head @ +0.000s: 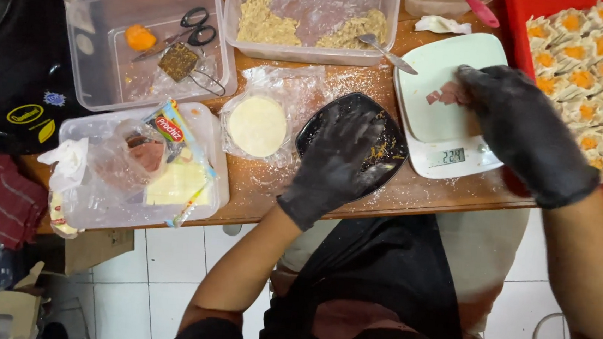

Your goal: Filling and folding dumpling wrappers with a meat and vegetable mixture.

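Resting flat with fingers spread, the left hand (pixel 341 158) covers a black plate (pixel 381 136). The right hand (pixel 523 132), fingers curled, touches a pink scrap (pixel 448 95) on the white scale (pixel 428 76); whether it grips is unclear. At nine o'clock lies a green-yellow packet (pixel 178 161) with a red label.

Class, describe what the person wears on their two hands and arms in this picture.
Both the left hand and the right hand wear dark grey, loose, wrinkled gloves dusted with white flour. Each glove ends at the wrist. The forearms above are bare, with no sleeves, watch or bracelet in view.
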